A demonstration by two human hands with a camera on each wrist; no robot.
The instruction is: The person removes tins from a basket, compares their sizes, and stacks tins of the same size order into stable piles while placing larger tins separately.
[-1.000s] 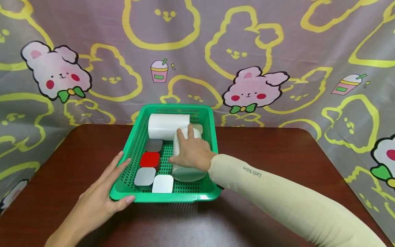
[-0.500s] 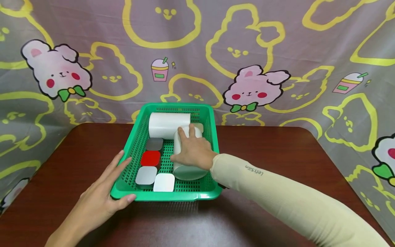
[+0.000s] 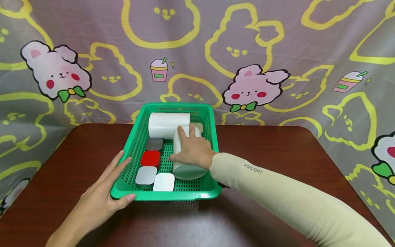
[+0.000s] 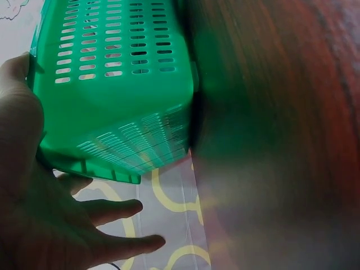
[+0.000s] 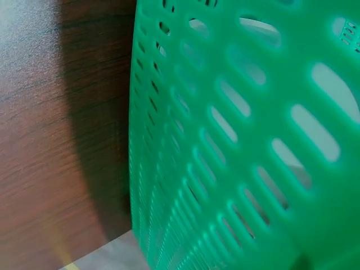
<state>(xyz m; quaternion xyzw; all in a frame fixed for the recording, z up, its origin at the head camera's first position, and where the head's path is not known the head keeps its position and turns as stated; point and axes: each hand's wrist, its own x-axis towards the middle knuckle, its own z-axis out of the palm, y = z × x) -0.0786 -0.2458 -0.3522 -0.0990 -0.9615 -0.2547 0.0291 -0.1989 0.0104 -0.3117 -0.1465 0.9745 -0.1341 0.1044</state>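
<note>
A green plastic basket (image 3: 172, 196) with slotted sides sits on the table. My left hand (image 3: 100, 195) is at its front left corner, thumb at the front rim and straight fingers along the left side. In the left wrist view some of those fingers (image 4: 121, 211) stretch out spread past the basket. Inside the basket, my right hand (image 3: 194, 150) rests on a white cylinder-like object (image 3: 189, 172), fingers spread over its top and thumb at its left side. Behind it, another white cylinder (image 3: 168, 125) lies crosswise. The right wrist view shows mainly the basket's slotted wall (image 5: 225, 146), no hand.
Down the basket's left half stand small rounded-square pieces: a dark grey one (image 3: 154, 144), a red one (image 3: 150, 158), a silver one (image 3: 146, 175) and a white one (image 3: 164, 182). The brown table (image 3: 271, 147) ends at a patterned curtain (image 3: 191, 44).
</note>
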